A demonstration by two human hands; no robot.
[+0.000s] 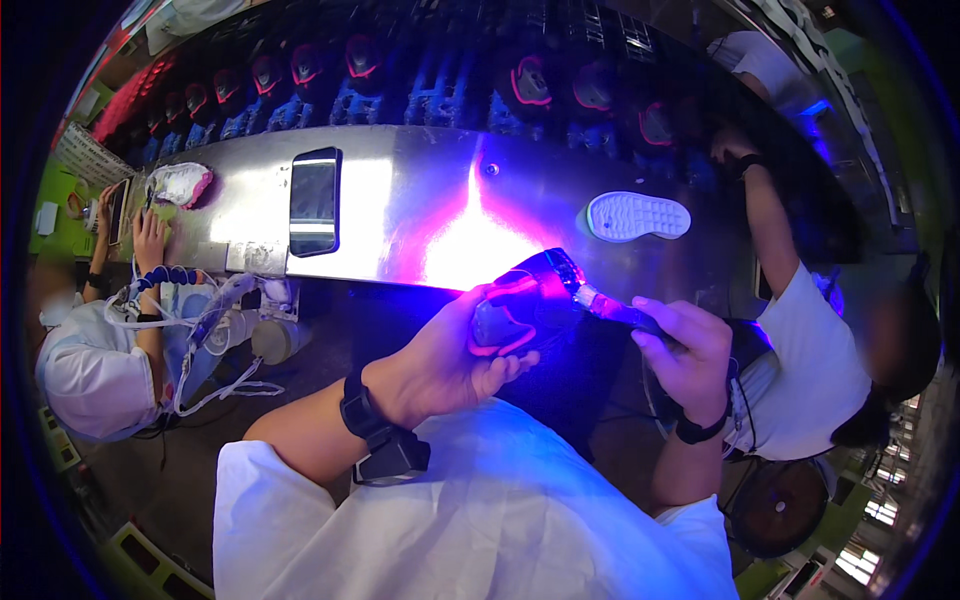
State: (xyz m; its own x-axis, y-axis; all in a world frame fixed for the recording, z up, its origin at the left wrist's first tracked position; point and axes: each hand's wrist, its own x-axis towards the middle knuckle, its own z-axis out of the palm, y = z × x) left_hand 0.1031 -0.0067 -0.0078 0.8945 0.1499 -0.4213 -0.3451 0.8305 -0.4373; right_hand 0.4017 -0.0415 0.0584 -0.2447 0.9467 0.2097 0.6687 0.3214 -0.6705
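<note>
My left hand (437, 357) is closed around a dark shoe upper (515, 305) with glowing pink edges, held in front of the bench's near edge. A small brush (622, 311) with a dark handle is pinched in my right hand (690, 345). Its pale bristle end meets the right side of the shoe upper, under strong blue-violet light. A white shoe sole (640, 217) lies on the metal bench (400, 165) beyond the brush, tread side up.
A dark phone (315, 203) lies on the bench to the left. Behind it, several shoe uppers (529, 80) stand in a dark rack. One co-worker (100, 350) sits at left near a white-and-pink shoe (180, 185); another (800, 340) reaches toward the rack at right.
</note>
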